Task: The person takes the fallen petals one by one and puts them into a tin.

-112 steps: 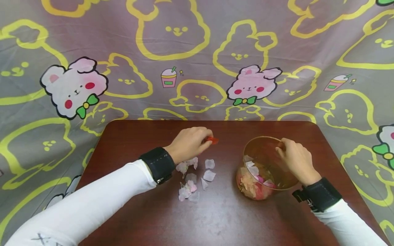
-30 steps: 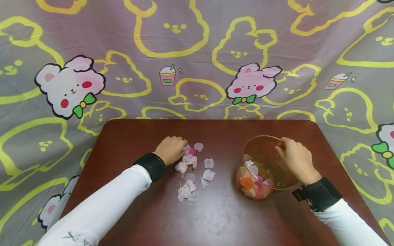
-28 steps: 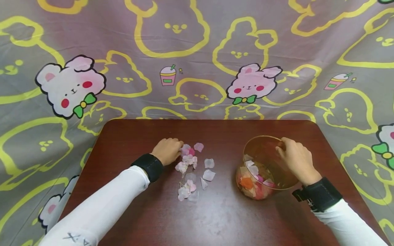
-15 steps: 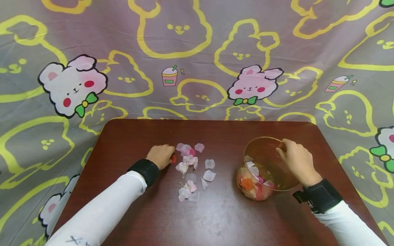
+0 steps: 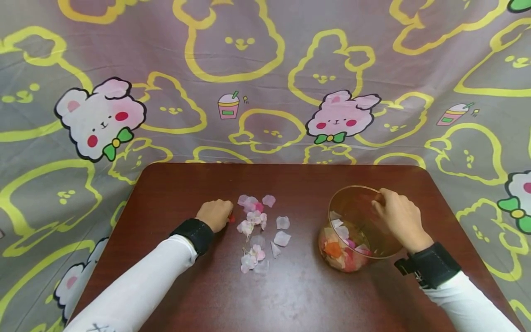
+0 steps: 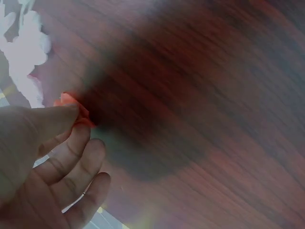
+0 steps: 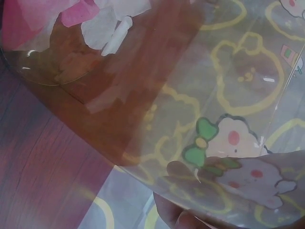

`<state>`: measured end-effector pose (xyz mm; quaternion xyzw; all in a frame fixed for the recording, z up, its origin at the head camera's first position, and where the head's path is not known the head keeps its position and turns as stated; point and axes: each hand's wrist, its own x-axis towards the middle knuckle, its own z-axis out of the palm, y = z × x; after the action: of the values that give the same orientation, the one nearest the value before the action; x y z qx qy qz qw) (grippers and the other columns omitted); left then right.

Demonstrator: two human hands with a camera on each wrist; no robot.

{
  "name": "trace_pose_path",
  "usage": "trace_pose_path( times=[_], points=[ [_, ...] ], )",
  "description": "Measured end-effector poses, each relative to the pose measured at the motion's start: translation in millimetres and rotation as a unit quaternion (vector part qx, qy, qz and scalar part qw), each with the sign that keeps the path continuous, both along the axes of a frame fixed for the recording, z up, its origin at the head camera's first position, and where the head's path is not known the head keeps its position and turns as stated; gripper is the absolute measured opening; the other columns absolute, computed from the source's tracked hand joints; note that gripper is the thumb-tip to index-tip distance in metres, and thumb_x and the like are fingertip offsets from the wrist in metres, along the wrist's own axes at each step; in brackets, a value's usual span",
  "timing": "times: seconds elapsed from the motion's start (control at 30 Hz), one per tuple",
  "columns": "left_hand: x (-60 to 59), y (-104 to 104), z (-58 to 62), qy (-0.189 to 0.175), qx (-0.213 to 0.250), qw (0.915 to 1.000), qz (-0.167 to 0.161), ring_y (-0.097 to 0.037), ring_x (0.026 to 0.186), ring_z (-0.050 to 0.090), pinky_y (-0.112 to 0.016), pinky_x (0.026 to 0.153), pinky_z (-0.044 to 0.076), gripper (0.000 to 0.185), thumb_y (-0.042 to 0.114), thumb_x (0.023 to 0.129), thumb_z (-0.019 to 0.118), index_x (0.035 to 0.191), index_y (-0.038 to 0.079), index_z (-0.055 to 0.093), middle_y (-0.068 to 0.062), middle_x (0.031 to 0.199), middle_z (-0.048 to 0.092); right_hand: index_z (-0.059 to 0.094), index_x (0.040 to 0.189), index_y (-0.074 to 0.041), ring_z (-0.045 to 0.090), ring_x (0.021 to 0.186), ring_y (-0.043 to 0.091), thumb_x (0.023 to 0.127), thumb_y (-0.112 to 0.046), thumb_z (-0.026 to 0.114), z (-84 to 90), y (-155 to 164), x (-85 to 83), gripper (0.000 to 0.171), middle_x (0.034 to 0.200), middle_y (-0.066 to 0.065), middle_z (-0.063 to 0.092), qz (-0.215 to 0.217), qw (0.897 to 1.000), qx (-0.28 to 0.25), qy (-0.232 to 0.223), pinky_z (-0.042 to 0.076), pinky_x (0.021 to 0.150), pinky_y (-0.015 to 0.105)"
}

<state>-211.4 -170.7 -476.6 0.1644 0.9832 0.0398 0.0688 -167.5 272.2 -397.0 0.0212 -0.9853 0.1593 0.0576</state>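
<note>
Left hand [image 5: 215, 215] drawn back pinching red petal [image 5: 232, 218], jar [image 5: 360, 228] tilted leftward

Clear glossy plastic jar [image 5: 358, 216]; polished wood table [image 5: 290, 295].

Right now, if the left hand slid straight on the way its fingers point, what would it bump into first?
Probably the loose petals just ahead of the left hand, which pinches a red petal; the jar lies further along.

Red petal [image 5: 232, 218], brown table [image 5: 290, 295]
</note>
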Motion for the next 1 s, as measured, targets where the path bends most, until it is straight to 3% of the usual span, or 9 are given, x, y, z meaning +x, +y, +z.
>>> trace_pose_path(
  times=[0.23,0.47,0.6,0.77,1.0],
  points=[
    [-2.6,-4.3,3.6,0.031,0.012,0.9994,-0.008,-0.024,0.064,0.061,-0.041,0.062,0.054,0.004,0.005,0.091,0.068,0.087,0.004,0.069,-0.012,0.077,0.070,0.066,0.096,-0.002,0.052,0.058,0.022,0.096,-0.016,0.067,-1.0,0.7,-0.2,0.015,0.072,0.010,0.064,0.005,1.000,-0.001,0.003,0.034,0.049,0.032],
    [-17.0,3.9,25.1,0.078,0.065,0.9948,-0.007,-0.023,0.063,0.060,-0.041,0.061,0.055,0.007,0.011,0.089,0.071,0.085,0.005,0.069,-0.009,0.074,0.068,0.066,0.096,-0.003,0.053,0.058,0.022,0.096,-0.017,0.067,-0.3,1.6,-0.2,0.014,0.073,0.011,0.066,0.008,1.000,-0.002,0.006,0.035,0.048,0.032],
    [-21.1,17.0,41.4,0.099,0.083,0.9915,-0.016,-0.021,0.064,0.058,-0.039,0.060,0.052,0.009,0.013,0.091,0.069,0.084,0.007,0.068,-0.007,0.074,0.066,0.066,0.096,-0.003,0.054,0.058,0.022,0.096,-0.017,0.066,0.2,1.4,-0.5,0.015,0.074,0.011,0.066,0.007,1.000,-0.003,-0.001,0.035,0.049,0.032],
    [-19.2,40.2,62.0,0.124,0.091,0.9872,-0.040,-0.022,0.071,0.061,-0.039,0.069,0.057,0.011,0.017,0.093,0.069,0.095,0.006,0.070,-0.008,0.083,0.070,0.066,0.096,-0.004,0.055,0.059,0.023,0.096,-0.018,0.067,1.1,1.4,-1.0,0.014,0.073,0.010,0.066,0.005,1.000,-0.004,0.000,0.035,0.049,0.033],
    [-20.4,79.1,88.1,0.159,0.097,0.9782,-0.091,-0.022,0.077,0.066,-0.038,0.074,0.058,0.014,0.020,0.095,0.068,0.101,0.008,0.070,-0.007,0.090,0.073,0.066,0.096,-0.003,0.054,0.058,0.022,0.096,-0.017,0.067,1.1,1.8,-1.7,0.014,0.072,0.010,0.065,0.006,1.000,-0.002,0.000,0.036,0.049,0.032]
  ],
)
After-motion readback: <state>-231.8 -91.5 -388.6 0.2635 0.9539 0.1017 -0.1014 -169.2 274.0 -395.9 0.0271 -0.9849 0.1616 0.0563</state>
